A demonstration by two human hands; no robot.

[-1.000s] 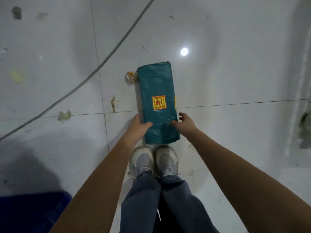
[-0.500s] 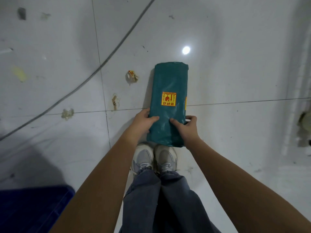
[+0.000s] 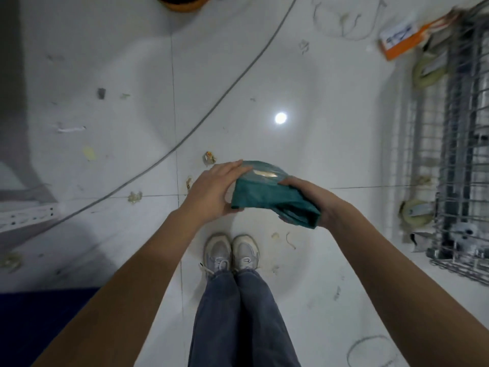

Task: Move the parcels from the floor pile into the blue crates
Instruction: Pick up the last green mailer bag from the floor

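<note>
A teal plastic-wrapped parcel (image 3: 267, 197) is held up off the floor, seen end-on, above my shoes. My left hand (image 3: 211, 192) grips its left side with fingers over the top edge. My right hand (image 3: 315, 200) grips its right end from below and the side. A dark blue crate (image 3: 39, 321) shows partly at the bottom left corner, below my left forearm. The parcel's sticker is hidden from view.
A grey cable (image 3: 211, 112) runs diagonally across the white tiled floor. A metal wire rack (image 3: 460, 160) stands at the right with tape rolls (image 3: 415, 211) beside it. An orange-and-white box (image 3: 404, 39) lies far right. Scraps of litter dot the floor; my shoes (image 3: 230, 252) are below the parcel.
The parcel has been lifted off the floor and tipped up, so its end faces me. My head has risen, showing more floor and the wire rack.
</note>
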